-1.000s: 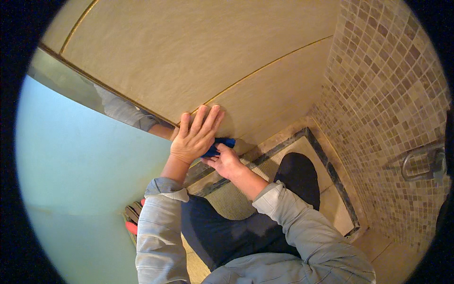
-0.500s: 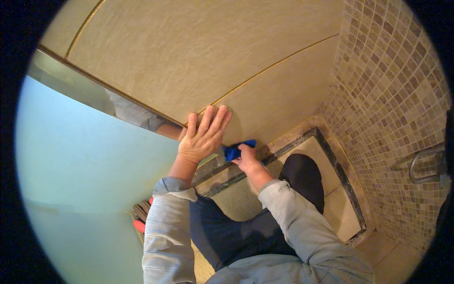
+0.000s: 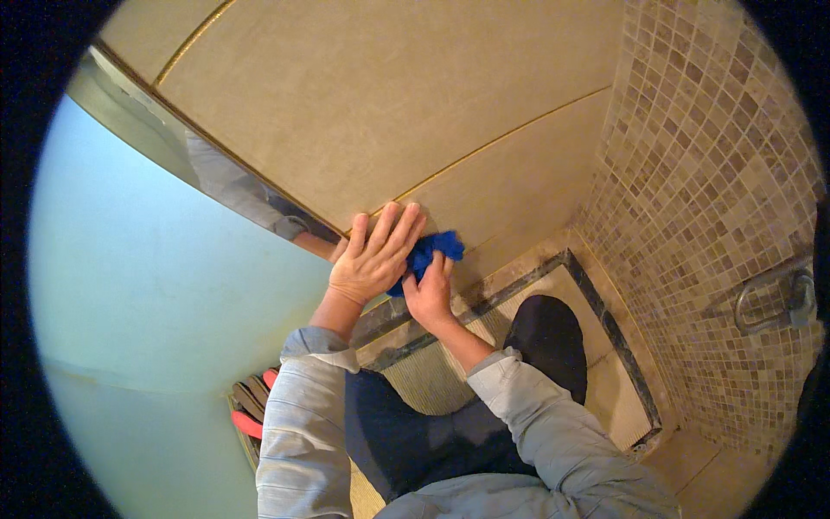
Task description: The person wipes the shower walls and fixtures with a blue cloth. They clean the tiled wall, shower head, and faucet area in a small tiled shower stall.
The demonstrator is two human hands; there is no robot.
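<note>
Flat on the large beige wall tile (image 3: 363,95) lies my left hand (image 3: 372,259), its fingers stretched out just below a gold-coloured joint line. Close beside it, my right hand (image 3: 431,290) grips a crumpled blue cloth (image 3: 443,248) and presses it against the tile's lower part. Some of the cloth is hidden behind my fingers and the edge of my left hand. A narrow mirror-like strip (image 3: 251,190) along the tile's left edge reflects a sleeve and hand.
A frosted glass panel (image 3: 164,285) fills the left side. Brown and red gloves (image 3: 251,402) lie near its bottom. Small mosaic tiles (image 3: 692,190) cover the right wall, which carries a metal fixture (image 3: 774,298). A dark border strip (image 3: 612,324) frames the floor by my knee.
My right hand has moved up and left with the blue cloth, from near the wall's base to beside my left hand. The left hand stays flat on the tile.
</note>
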